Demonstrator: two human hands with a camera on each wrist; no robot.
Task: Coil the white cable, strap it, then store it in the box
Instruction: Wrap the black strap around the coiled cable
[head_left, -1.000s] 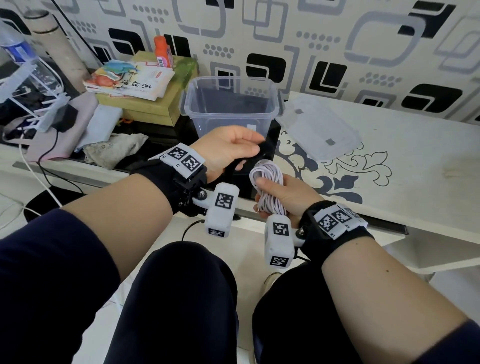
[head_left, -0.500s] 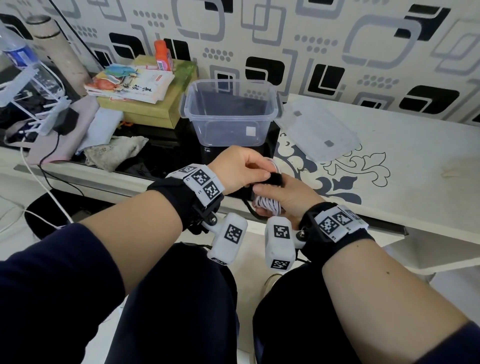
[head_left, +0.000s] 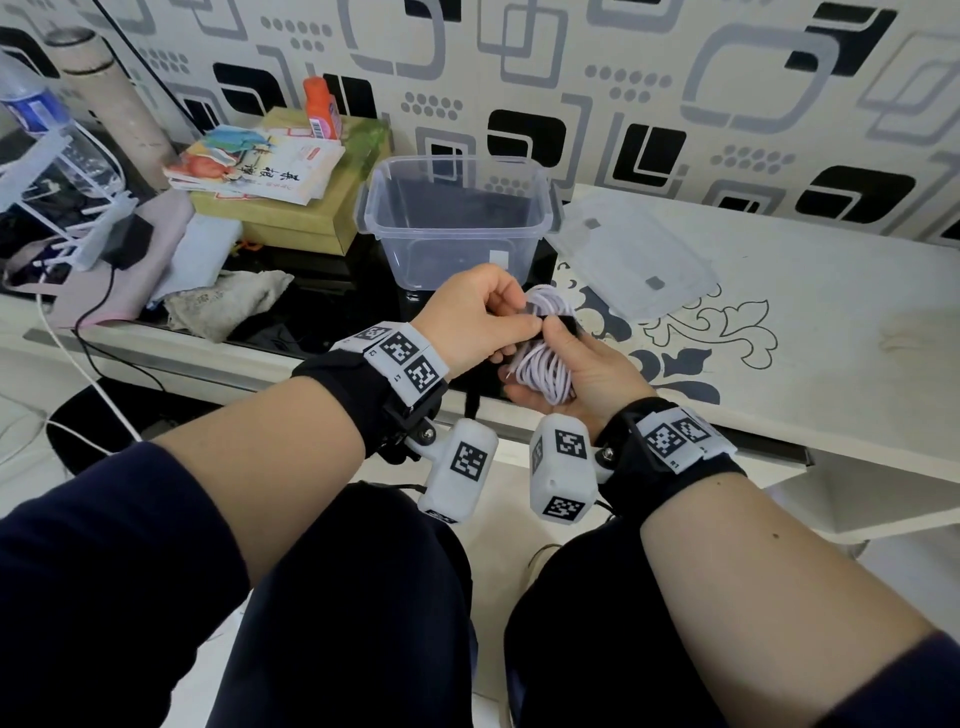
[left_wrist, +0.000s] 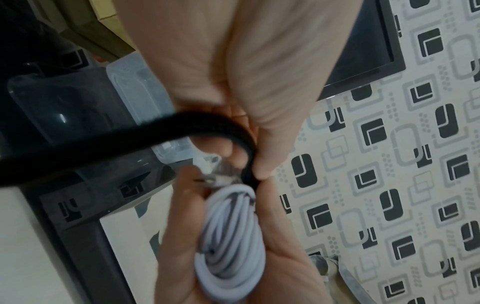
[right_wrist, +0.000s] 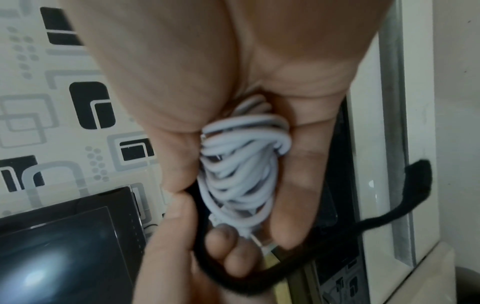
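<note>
1. Lying bundled in the right hand (head_left: 582, 369), the white cable (head_left: 545, 364) is a tight coil of many loops, held out over the table's front edge, near the clear box (head_left: 457, 228) but outside it.
2. Right hand's fingers curl under the coil and its thumb presses the top; the wrist view shows the loops packed between palm and fingers.
3. Black strap (left_wrist: 207, 127) arcs round the upper end of the coil; its free tail (right_wrist: 389, 218) trails off loose.
4. Left hand (head_left: 478, 317) pinches the strap between thumb and forefinger, right against the right thumb, at the coil's top.
5. Box stands upright and open on the dark tabletop (head_left: 332, 322), nothing seen inside; its lid (head_left: 634, 260) lies flat just beside it on the white patterned surface.
6. Further left: a stack of books (head_left: 260, 166) on a green carton, an orange bottle (head_left: 322, 109), a crumpled cloth (head_left: 228, 306).
</note>
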